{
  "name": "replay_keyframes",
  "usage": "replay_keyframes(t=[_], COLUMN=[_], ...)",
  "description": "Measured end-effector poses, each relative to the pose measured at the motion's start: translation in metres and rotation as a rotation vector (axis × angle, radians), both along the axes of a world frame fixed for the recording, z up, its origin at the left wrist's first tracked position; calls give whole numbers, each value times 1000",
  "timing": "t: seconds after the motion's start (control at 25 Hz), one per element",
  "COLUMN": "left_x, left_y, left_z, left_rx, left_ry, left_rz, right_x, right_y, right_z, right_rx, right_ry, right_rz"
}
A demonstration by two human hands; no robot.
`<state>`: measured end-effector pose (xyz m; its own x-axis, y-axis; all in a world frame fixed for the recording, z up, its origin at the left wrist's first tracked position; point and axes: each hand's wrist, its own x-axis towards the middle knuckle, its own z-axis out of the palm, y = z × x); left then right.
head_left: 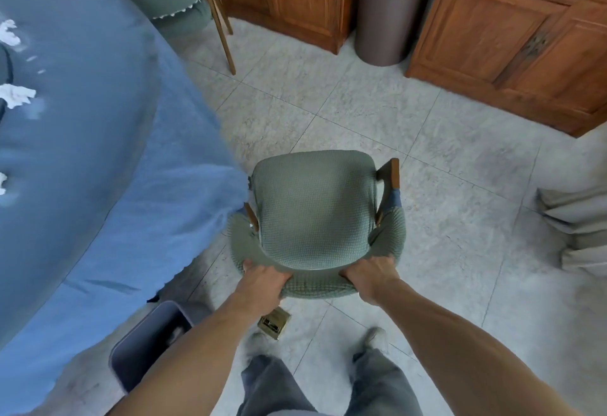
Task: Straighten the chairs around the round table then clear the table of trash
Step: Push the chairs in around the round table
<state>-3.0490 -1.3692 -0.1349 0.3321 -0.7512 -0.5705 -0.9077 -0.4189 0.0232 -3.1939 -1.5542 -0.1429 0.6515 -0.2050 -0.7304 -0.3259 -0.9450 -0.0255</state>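
Left hand, right hand gripping chair backrest, fingertips hidden; table cropped left

Soft, even daylight is filling the room, and nothing is looking dim. The pale floor is reflecting this light without strong glare. A weak shadow is lying across the seat of the chair, and another one is falling under the blue cloth of the surface. The wide lens is bending the wooden cabinets and the surface edge near the borders. The whole picture is appearing a little soft, and the white paper scraps at the left edge are smearing.
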Motion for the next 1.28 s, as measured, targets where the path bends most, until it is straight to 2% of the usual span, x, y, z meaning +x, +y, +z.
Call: replay_keyframes(t=[0.32, 0.68, 0.8, 0.92, 1.12, 1.28], left_x=[-32, -14, -8, 4, 26, 41], left_y=[-81, -189, -223, -253, -299, -339], left_z=[-10, -18, -14, -15, -9, -13], left_rx=[-13, -71, -32, -35, 0, -25], left_ry=[41, 41, 72, 60, 28, -12], left_rz=[252, 367, 419, 535, 732, 985], right_x=[17, 103, 131, 174, 246, 300], right_y=[-115, -245, -281, -309, -343, -368], right_z=[-1, 7, 2, 2, 9, 11], right_rx=[-16, -79, -98, -92, -10, 62], right_ry=[-38, -16, 0, 49, 12, -16], right_rz=[228, 443, 542, 666, 875, 1008])
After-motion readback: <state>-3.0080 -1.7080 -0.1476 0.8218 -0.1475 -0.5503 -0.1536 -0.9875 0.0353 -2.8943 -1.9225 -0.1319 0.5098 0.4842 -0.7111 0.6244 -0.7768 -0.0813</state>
